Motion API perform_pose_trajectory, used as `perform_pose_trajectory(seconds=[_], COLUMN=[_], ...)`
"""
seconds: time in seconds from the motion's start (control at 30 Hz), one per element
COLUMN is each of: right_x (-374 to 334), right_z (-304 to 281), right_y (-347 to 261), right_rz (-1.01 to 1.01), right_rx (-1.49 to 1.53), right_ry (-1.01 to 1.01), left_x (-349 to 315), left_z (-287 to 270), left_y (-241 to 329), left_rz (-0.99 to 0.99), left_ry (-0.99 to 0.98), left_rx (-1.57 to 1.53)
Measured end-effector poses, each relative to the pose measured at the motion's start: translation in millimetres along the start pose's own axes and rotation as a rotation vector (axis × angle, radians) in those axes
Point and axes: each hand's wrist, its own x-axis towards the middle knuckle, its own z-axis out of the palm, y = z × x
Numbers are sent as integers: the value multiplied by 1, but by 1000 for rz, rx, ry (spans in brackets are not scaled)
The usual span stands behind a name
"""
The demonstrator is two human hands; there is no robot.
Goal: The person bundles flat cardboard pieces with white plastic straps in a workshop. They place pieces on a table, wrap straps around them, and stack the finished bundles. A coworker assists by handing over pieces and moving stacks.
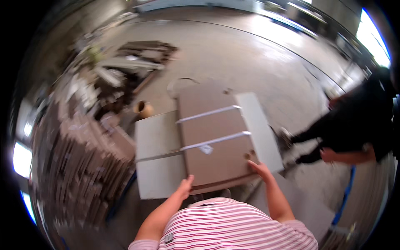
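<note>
Cardboard [214, 127] (white-strapped) between left grip [184, 187], right grip [261, 169].

The site is a workshop or warehouse. Indicators are the broad floor [225, 50], stacked brown sheets [79, 179] at left, a strapped bundle [216, 126] near, and blurred equipment [306, 16] far right.

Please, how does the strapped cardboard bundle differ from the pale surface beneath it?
The cardboard bundle is brown; the pale surface is whitish grey. The bundle is crossed by two white straps; the surface shows one dark line on its left part. The bundle is uppermost; the surface is partly hidden, showing left and right of it. Both look flat.
</note>
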Motion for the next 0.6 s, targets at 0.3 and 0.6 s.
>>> perform_pose_trajectory(seconds=[0.3,0.6], right_x=[-1,-12], right_z=[24,18], right_y=[14,1], right_rz=[-76,-82], right_rx=[355,383], right_ry=[125,37], left_x=[-28,-15], left_z=[13,14], left_y=[19,5], left_rz=[26,53], left_ry=[25,65], left_rx=[-29,-4])
